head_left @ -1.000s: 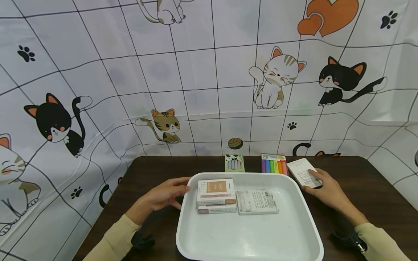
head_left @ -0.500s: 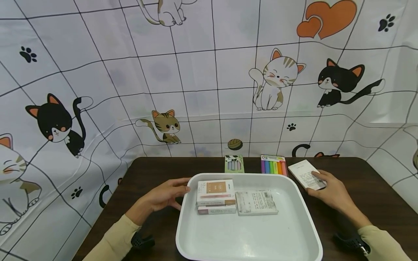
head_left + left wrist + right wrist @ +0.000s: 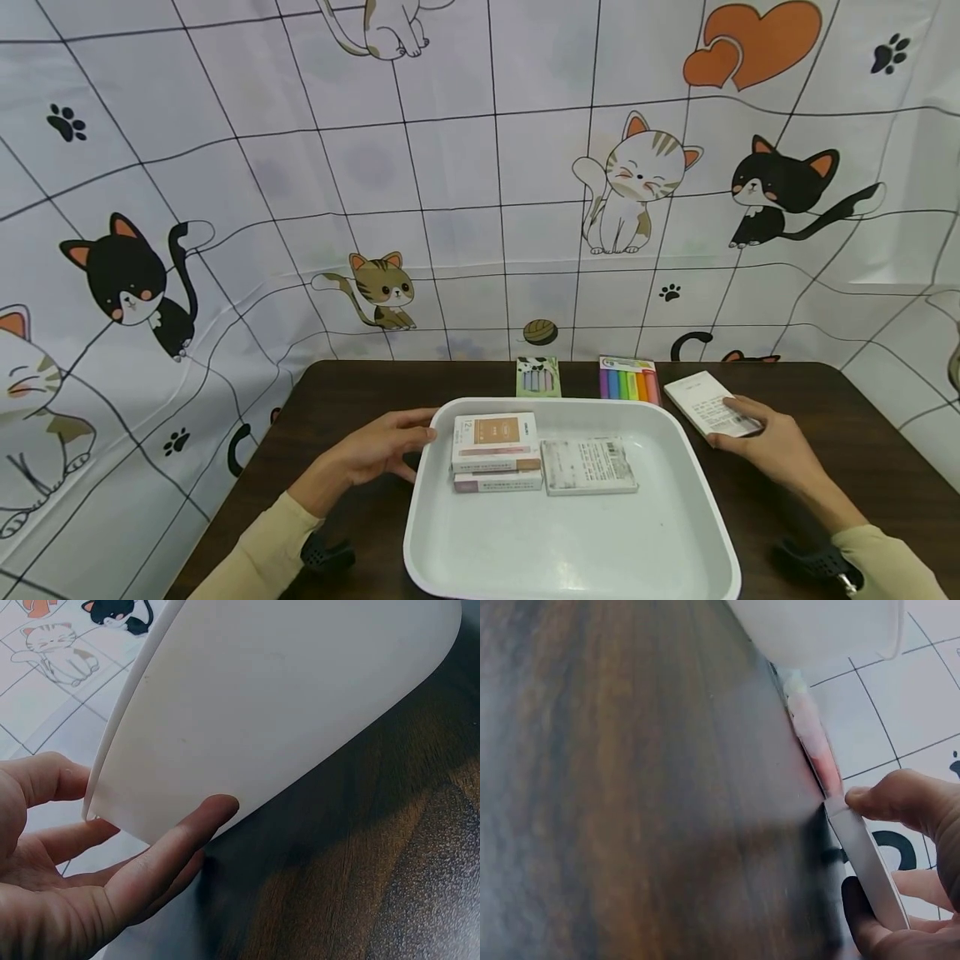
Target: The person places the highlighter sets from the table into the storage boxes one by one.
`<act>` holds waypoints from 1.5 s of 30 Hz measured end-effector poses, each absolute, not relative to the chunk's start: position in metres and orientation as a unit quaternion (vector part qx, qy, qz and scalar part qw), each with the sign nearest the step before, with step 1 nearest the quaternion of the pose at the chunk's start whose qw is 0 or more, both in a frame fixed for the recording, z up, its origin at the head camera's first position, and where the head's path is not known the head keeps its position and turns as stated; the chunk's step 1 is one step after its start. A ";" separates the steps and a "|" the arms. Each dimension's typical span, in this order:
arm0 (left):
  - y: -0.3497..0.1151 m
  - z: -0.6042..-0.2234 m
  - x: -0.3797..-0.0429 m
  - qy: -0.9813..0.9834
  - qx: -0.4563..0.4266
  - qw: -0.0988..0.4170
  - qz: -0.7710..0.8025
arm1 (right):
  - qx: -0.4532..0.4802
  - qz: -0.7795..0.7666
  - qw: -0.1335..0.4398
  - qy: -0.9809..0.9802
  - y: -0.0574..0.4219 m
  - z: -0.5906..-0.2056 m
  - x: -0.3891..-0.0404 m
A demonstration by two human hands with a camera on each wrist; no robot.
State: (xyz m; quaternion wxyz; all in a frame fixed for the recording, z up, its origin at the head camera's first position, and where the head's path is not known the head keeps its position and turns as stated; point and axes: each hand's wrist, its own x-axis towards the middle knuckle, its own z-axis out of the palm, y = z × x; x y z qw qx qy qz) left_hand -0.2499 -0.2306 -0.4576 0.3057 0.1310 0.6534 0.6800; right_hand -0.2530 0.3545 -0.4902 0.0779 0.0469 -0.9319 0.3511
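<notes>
In the head view, my right hand [image 3: 768, 442] pinches a flat white box [image 3: 708, 404] with printed text by its near right edge, thumb on one side and fingers on the other. The right wrist view shows the white box [image 3: 866, 862] edge-on between thumb and fingers, at the dark table's edge. My left hand [image 3: 378, 450] grips the white tray [image 3: 573, 558] at its far left corner. Close up in the left wrist view, one digit lies at the tray's rim and others reach under its outer wall [image 3: 247, 697].
Inside the tray, two stacked boxes [image 3: 495, 442] sit beside a flat grey-white box [image 3: 590, 465]. Behind it on the dark table [image 3: 817, 417] are a green pack of pale sticks [image 3: 537, 377] and a pack of coloured sticks [image 3: 628, 380]. A cat-print curtain hangs behind.
My right hand has shifted slightly right and toward me, and the white box has moved a little right with it. The left hand and tray stay in place.
</notes>
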 end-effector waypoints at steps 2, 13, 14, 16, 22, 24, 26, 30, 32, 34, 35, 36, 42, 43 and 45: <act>-0.231 -0.457 -0.250 0.652 0.130 0.307 0.681 | 0.033 0.365 0.062 -0.929 0.356 -0.489 -0.251; -0.231 -0.457 -0.251 0.653 0.130 0.306 0.680 | -0.022 0.473 0.015 -0.881 0.359 -0.480 -0.243; -0.231 -0.457 -0.251 0.653 0.131 0.306 0.680 | -0.019 0.491 0.015 -0.871 0.359 -0.478 -0.242; -0.231 -0.458 -0.251 0.652 0.131 0.307 0.680 | -0.007 0.522 0.012 -0.853 0.360 -0.475 -0.240; -0.230 -0.458 -0.251 0.655 0.129 0.305 0.679 | 0.039 0.623 -0.017 -0.781 0.359 -0.463 -0.233; -0.230 -0.458 -0.251 0.656 0.128 0.305 0.678 | 0.060 0.654 -0.022 -0.754 0.358 -0.459 -0.231; -0.230 -0.458 -0.251 0.657 0.128 0.304 0.678 | 0.081 0.687 -0.028 -0.721 0.355 -0.454 -0.229; -0.230 -0.457 -0.251 0.656 0.129 0.303 0.679 | 0.126 0.713 -0.050 -0.688 0.349 -0.442 -0.225; -0.230 -0.457 -0.251 0.656 0.129 0.303 0.679 | 0.147 0.706 -0.065 -0.689 0.346 -0.438 -0.223; -0.231 -0.457 -0.251 0.657 0.127 0.302 0.679 | 0.167 0.694 -0.082 -0.695 0.343 -0.433 -0.223; -0.231 -0.458 -0.251 0.657 0.126 0.301 0.679 | 0.175 0.687 -0.092 -0.700 0.342 -0.431 -0.222; -0.231 -0.458 -0.251 0.657 0.125 0.301 0.680 | 0.183 0.679 -0.101 -0.704 0.340 -0.429 -0.221; -0.232 -0.461 -0.251 0.657 0.123 0.301 0.680 | 0.216 0.667 -0.148 -0.698 0.327 -0.421 -0.216; -0.232 -0.461 -0.251 0.657 0.124 0.302 0.680 | 0.219 0.663 -0.153 -0.700 0.324 -0.420 -0.216; -0.232 -0.461 -0.251 0.656 0.124 0.303 0.681 | 0.226 0.651 -0.166 -0.705 0.317 -0.418 -0.215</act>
